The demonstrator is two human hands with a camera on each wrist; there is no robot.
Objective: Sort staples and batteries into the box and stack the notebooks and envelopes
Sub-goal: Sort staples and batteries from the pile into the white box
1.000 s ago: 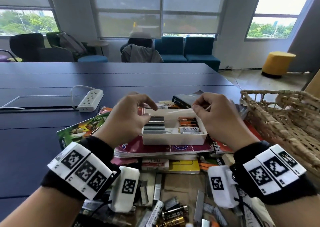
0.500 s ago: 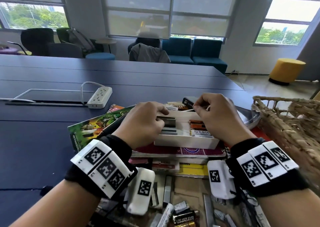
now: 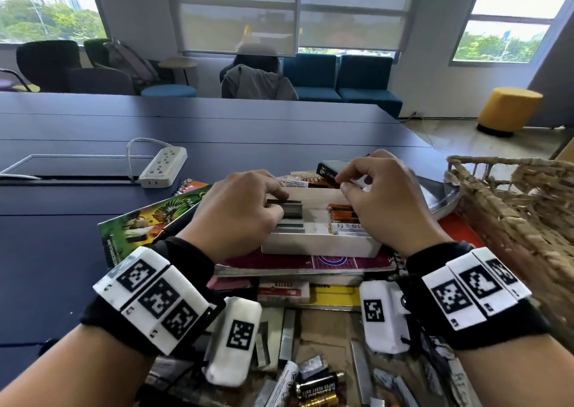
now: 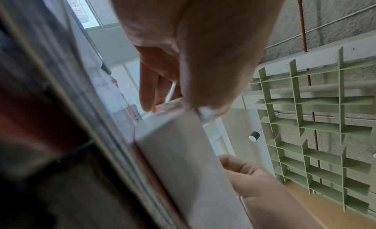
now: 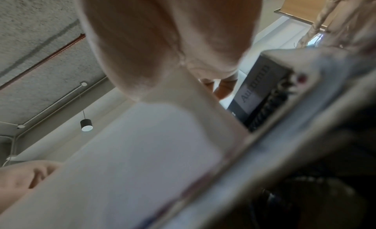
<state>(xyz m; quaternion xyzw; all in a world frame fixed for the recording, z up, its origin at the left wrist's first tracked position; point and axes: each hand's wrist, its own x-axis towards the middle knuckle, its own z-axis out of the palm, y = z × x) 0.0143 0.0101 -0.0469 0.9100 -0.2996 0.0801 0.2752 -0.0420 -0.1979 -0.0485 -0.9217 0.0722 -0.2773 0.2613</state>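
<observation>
Your left hand [image 3: 245, 208] has come down into the left side of the box [image 3: 320, 245], and its fingers are now curled around a strip of staples [image 3: 287, 209] there. A second ago that hand was higher, with its fingers just over the box. Your right hand [image 3: 382, 201] has stayed at the far right corner, and its fingertips are pressed together on something thin and pale at the rim; you cannot tell what it is. My guess is that you are laying staples in and lining them up, so this part of the sort is moving along but is not done. The box is white and open on top, and it sits on a stack of notebooks [image 3: 304, 265] in front of you. Inside, grey staples fill the left side. On the right side lie a few batteries [image 3: 343, 217], orange ones at the back and a white one in front. There is still bare floor in the middle of the box. Close to you, loose staples [image 3: 287, 333] and more batteries [image 3: 316, 386] lie on the table [image 3: 62, 226], outside the box. They still need to go in. A woven basket [image 3: 512, 220] stands on your right, and you cannot see what is in it.
</observation>
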